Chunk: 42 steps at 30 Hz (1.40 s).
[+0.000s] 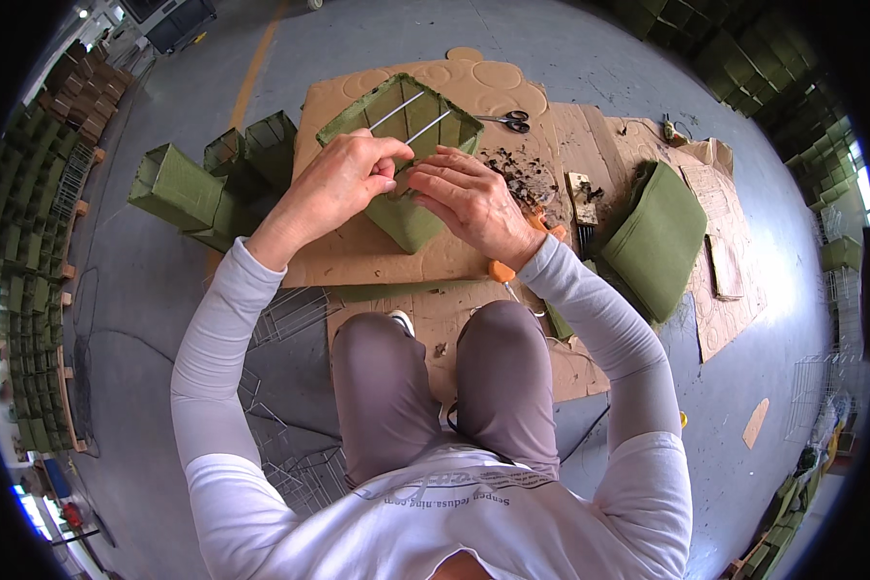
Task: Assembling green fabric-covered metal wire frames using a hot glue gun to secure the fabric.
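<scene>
Pinching: both hands grip the near rim of the green fabric box [404, 145]
Left hand [343, 179]: fingertips closed on rim
Right hand [469, 198]: fingers closed on rim
Floor: cardboard sheet [377, 256] under box; scissors [512, 120] beyond

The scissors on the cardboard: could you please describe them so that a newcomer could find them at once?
Start at the big sheet of cardboard on the grey floor. At its far edge, just right of the open green box that both hands grip, lie the scissors. They are the only small metal tool with two dark finger loops; everything near them is green cloth or brown scraps.
</scene>
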{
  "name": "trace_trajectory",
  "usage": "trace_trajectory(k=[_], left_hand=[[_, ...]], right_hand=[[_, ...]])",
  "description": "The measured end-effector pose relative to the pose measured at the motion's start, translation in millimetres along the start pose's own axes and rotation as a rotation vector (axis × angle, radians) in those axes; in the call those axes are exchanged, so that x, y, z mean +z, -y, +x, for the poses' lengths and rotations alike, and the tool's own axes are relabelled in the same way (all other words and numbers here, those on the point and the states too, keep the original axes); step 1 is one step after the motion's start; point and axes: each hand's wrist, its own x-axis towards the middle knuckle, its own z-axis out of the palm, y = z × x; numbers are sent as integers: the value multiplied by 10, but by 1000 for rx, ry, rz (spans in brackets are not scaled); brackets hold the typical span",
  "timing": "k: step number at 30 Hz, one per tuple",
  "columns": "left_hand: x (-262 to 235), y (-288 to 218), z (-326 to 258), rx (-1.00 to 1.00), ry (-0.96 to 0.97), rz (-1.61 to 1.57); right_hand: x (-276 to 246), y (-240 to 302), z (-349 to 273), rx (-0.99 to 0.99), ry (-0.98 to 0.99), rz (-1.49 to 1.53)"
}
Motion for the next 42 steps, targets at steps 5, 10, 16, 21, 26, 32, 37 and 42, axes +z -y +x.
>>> trace_trajectory(k=[5, 10, 16, 21, 26, 32, 37, 42], left_hand=[[7, 30, 75, -72, 68, 53], [-4, 88, 74, 121, -75, 116], [-59, 16, 131, -46, 126, -49], [-77, -7, 182, -76, 175, 0], [35, 158, 104, 152, -137, -4], [220, 340, -515, 510, -642, 402], [372, 407, -383, 547, -570, 463], [374, 275, -128, 557, -491, 319]], right_hand=[[80, 163, 15, -22, -8, -44], [142, 224, -14, 147, -49, 50], [123, 210, -8, 113, -32, 70], [153, 221, -2, 64, -52, -6], [234, 318, 15, 36, -139, -143], [278, 338, 53, 0, -177, -259], [258, 320, 105, 8, -138, -193], [-87, 75, 117, -73, 73, -154]])
